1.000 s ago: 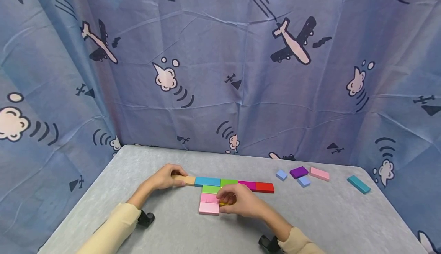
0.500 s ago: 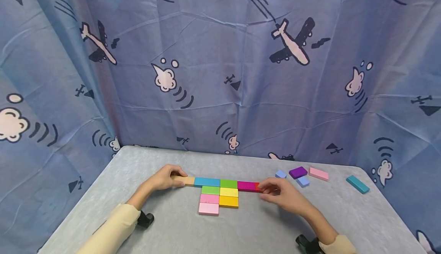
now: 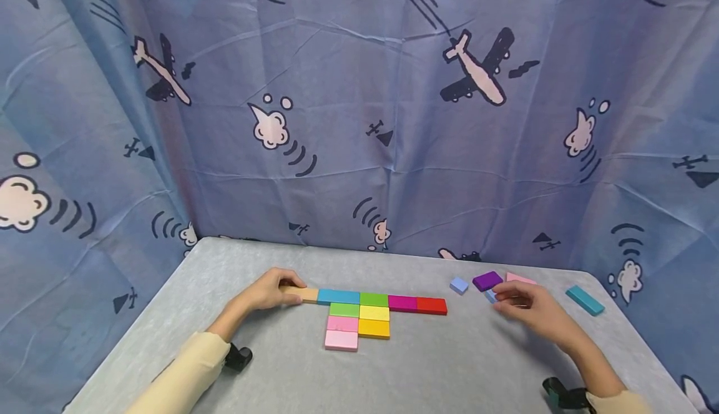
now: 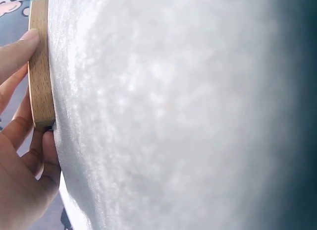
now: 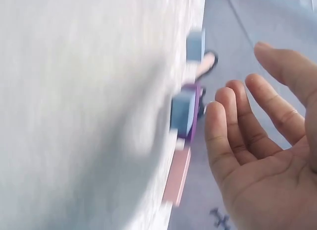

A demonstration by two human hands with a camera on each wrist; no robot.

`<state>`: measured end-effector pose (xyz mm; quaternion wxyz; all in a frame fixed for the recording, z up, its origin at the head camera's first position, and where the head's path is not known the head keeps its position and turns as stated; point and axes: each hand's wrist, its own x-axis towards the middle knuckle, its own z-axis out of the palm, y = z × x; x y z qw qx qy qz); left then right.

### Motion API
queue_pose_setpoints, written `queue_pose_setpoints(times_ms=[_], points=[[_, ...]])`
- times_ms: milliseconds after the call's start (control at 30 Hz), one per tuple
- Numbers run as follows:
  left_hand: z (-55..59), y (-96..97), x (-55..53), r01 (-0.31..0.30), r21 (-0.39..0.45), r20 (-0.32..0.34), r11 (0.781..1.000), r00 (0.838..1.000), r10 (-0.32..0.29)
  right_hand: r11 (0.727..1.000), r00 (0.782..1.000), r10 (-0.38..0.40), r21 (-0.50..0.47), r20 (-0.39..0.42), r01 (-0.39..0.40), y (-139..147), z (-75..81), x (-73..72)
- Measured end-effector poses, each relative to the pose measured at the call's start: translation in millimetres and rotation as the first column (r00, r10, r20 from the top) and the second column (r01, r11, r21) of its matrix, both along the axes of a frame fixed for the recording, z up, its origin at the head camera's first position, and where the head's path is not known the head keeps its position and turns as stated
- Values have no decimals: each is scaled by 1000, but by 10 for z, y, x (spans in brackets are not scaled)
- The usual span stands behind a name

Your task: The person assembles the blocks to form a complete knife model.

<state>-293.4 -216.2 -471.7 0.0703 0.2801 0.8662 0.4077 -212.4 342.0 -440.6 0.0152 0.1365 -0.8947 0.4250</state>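
While the left hand (image 3: 272, 289) pinches the outer end of a bare-wood block (image 3: 309, 295), partly covering it, the right hand (image 3: 533, 311) hovers by the loose pieces, fingers relaxed and parted from the thumb.

Row, left to right, touching: bare-wood block, blue block (image 3: 339, 297), green block (image 3: 374, 300), magenta block (image 3: 402, 303), red block (image 3: 432, 306).

Nearer side, left column: light-green block (image 3: 344, 310), pink block (image 3: 344, 323), pale-pink block (image 3: 341, 340). Right column: yellow block (image 3: 374, 313), amber block (image 3: 374, 329).

Loose, right side of the grey table (image 3: 421, 364): farther light-blue block (image 3: 459, 285); purple block (image 3: 487, 281); nearer light-blue block (image 3: 490, 296), mostly behind the right fingers in the head view, apart from them in the right wrist view; long pink block (image 3: 520, 278), near side hidden by the hand; teal block (image 3: 585, 300), fully visible.

Left wrist view: blue block reduced to a sliver, cut off at the top edge. Right wrist view: pieces blurred; whether the nearer light-blue block touches the purple block cannot be told. Both sleeves (image 3: 185, 370) cut off by the lower edge.
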Motion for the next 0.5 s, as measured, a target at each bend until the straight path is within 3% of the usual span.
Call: queue_pose_setpoints(times_ms=[233, 500], points=[[-4, -1, -11, 0, -4, 0, 1000, 1000, 0, 991, 993, -112, 64, -24, 114, 321, 17, -38], [-3, 2, -14, 3, -2, -5, 1000, 1000, -3, 975, 977, -200, 86, -73, 206, 593, -93, -184]])
